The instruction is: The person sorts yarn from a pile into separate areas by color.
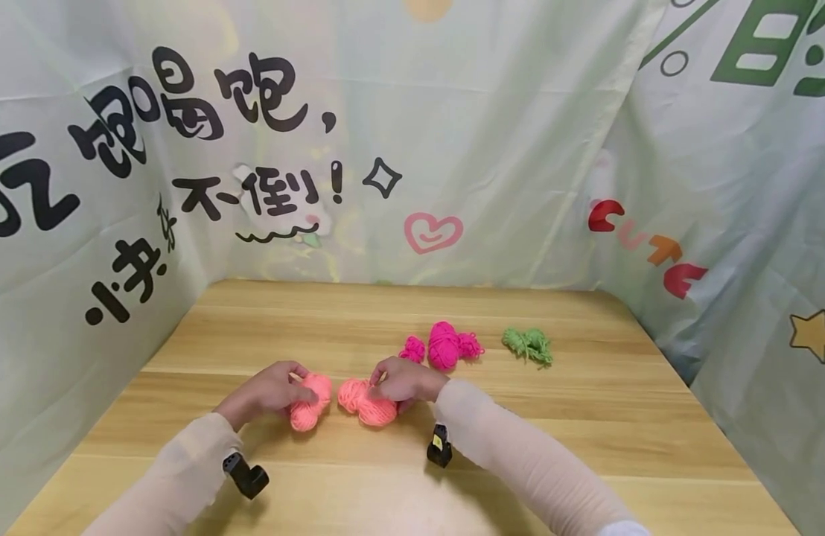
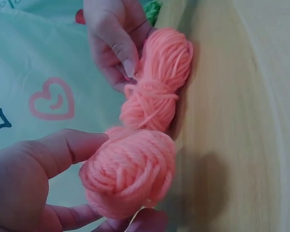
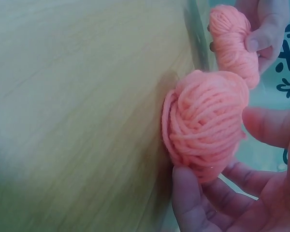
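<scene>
My left hand [image 1: 273, 388] grips a coral-pink yarn bundle [image 1: 310, 402], thumb on one side and fingers round the other. In the left wrist view that bundle [image 2: 128, 171] fills the space between thumb and fingers. A second coral-pink yarn bundle [image 1: 368, 402], pinched in at its middle by a wrap of strand, lies just to the right. My right hand [image 1: 407, 381] holds this one, with the thumb on top and the fingertips [image 3: 186, 188] curled at its lower side in the right wrist view. A narrow gap parts the two bundles in the head view.
Behind the right hand lie magenta yarn bundles [image 1: 444, 346], a small magenta clump [image 1: 412, 350] beside them. Farther right is a green yarn bundle [image 1: 528, 345]. The wooden table [image 1: 285, 313] meets a printed curtain [image 1: 506, 186] at its back and sides.
</scene>
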Action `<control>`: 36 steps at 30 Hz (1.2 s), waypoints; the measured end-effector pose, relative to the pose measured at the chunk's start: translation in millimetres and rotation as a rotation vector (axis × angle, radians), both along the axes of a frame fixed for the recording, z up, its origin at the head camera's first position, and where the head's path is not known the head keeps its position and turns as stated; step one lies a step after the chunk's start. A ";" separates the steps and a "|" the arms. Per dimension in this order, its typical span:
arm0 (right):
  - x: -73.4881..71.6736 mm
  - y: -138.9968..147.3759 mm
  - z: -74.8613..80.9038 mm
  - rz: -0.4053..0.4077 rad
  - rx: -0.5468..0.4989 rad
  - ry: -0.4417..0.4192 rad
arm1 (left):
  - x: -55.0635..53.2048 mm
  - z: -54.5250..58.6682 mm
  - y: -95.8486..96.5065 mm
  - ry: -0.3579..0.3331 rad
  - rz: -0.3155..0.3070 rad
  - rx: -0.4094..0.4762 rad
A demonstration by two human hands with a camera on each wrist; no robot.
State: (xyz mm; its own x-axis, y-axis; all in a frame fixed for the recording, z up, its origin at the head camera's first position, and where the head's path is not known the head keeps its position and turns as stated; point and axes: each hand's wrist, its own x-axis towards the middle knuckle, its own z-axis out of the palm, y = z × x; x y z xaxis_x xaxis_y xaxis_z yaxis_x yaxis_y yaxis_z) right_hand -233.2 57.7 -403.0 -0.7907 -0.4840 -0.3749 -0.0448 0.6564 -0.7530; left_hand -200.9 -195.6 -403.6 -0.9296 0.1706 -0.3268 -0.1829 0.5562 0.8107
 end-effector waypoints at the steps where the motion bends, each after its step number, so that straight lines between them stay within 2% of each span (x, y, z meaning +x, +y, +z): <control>1: -0.3 0.2 0.0 -0.003 -0.004 -0.005 | -0.5 0.8 -0.8 -0.002 0.004 0.006; 6: -1.4 -0.7 -0.1 -0.011 -0.008 -0.011 | -4.1 3.3 -4.4 0.003 0.018 0.040; 18: 0.7 -3.7 -3.1 -0.027 -0.017 -0.023 | -13.4 6.7 -7.7 0.010 0.046 0.050; 27: 0.2 -5.9 -4.3 -0.019 -0.019 -0.021 | -24.7 8.2 -13.3 0.027 0.043 0.031; 36: 0.9 -6.9 -5.5 -0.018 -0.024 -0.028 | -38.3 6.1 -15.6 -0.003 0.056 0.048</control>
